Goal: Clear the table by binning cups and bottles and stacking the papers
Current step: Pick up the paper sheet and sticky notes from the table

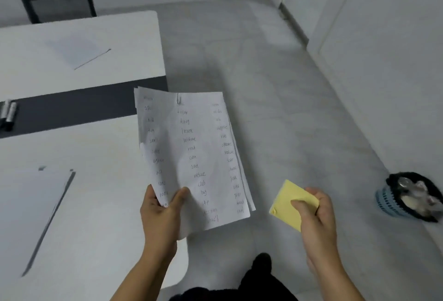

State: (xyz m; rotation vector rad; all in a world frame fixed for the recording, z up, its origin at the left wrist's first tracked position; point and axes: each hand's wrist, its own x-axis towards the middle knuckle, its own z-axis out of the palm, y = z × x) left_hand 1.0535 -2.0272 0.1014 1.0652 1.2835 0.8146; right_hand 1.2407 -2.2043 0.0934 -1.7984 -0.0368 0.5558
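Note:
My left hand (160, 214) grips the lower left corner of a sheaf of white handwritten papers (194, 152), held up past the table's right edge. My right hand (316, 219) pinches a yellow pad of sticky notes (291, 201) over the floor. A white sheet (28, 217) lies flat on the near part of the white table (100, 205), at the left. Another white sheet (76, 49) rests on the far part of the table. A small blue bin (407, 197) with a black liner stands on the floor at the right, holding crumpled clear plastic and other waste.
A dark strip (72, 106) divides the two tabletops, and small silver-black objects (8, 114) sit on it at the far left. A black mesh chair (60, 7) stands behind the far table. Grey floor runs to the white walls on the right.

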